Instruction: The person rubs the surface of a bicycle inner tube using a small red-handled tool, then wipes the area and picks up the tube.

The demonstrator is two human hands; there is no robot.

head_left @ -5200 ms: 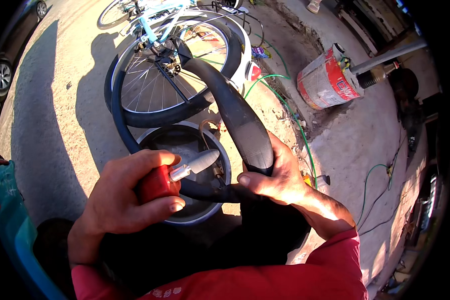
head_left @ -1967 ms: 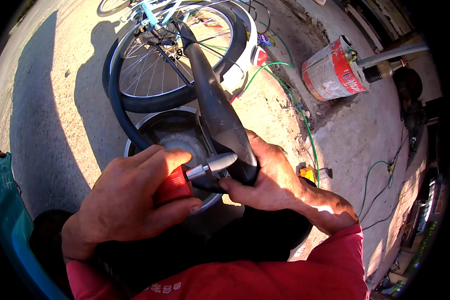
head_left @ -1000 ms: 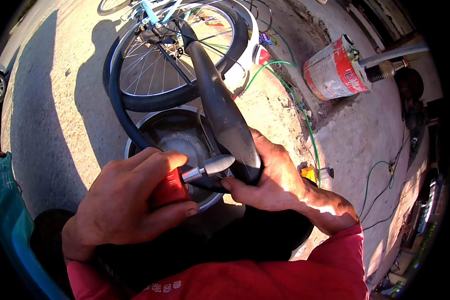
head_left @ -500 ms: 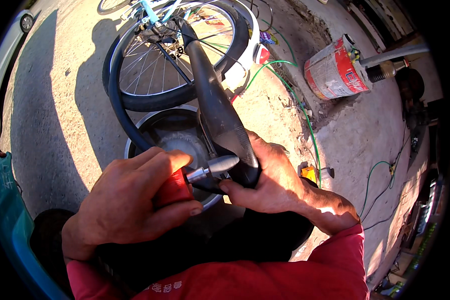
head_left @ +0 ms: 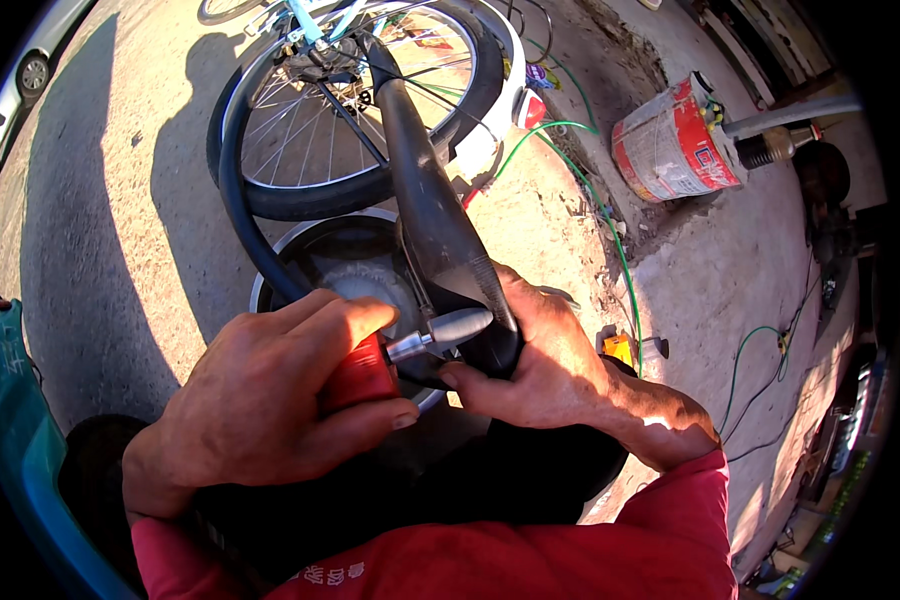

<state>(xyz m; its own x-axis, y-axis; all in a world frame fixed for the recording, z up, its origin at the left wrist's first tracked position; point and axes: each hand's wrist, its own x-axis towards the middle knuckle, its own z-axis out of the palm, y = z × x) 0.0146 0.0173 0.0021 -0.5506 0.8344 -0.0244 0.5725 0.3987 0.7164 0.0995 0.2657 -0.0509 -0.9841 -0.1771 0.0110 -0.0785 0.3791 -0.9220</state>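
My left hand [head_left: 270, 390] is closed around the red body of a handheld rotary grinder [head_left: 362, 378]. From its metal chuck sticks a grey tapered bit [head_left: 460, 326], lying over or against the black inner tube [head_left: 435, 200]; exact contact I cannot tell. With thumb below and fingers behind, my right hand [head_left: 535, 350] grips the folded end of this tube. The tube swells wide up the middle and loops back toward the bicycle wheel. Under my hands sits a round basin [head_left: 305, 236] with what looks like water, partly hidden.
A bicycle wheel [head_left: 300, 205] with tyre lies beyond the basin, beside a light-blue frame [head_left: 306, 20]. A red-and-white bucket [head_left: 675, 145] stands at right. A green hose [head_left: 610, 222] crosses the ground near a small yellow object [head_left: 618, 348]. A car [head_left: 8, 105] is at far left.
My left hand and the grinder have shifted slightly right, and the bit lies a little further across the tube. My right hand keeps its grip. The car at left has moved up the picture.
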